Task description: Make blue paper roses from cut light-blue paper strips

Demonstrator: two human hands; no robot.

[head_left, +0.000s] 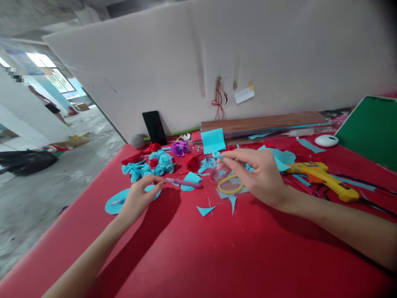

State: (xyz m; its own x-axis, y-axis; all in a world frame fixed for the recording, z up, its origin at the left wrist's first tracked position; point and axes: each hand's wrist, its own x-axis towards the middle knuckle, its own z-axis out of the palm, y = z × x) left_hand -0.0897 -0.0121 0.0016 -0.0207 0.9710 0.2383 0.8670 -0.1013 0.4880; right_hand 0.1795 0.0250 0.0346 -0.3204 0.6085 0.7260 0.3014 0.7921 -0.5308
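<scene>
My right hand [259, 178] pinches a small rolled piece of light blue paper [216, 155], like a tiny flower bud, between thumb and fingers. My left hand [141, 194] hovers low over the table's left part, fingers half bent and thumb apart, holding nothing I can see. Its fingertips come close to the tip of a purple pen [187, 183]; whether they touch, I cannot tell. Beneath that hand lies a round blue paper piece [116, 202]. Yellow-handled scissors [230, 191] rest beside my right hand, partly hidden by it. Blue paper flowers [161, 162] lie beyond my left hand.
A yellow glue gun [325, 178] with a cable lies at right. Blue scraps [206, 210] scatter over the red table [198, 256]. A purple flower [180, 147], a black phone [154, 127], stacked sheets [263, 124], a white mouse [326, 140] and a green board [370, 130] stand farther back.
</scene>
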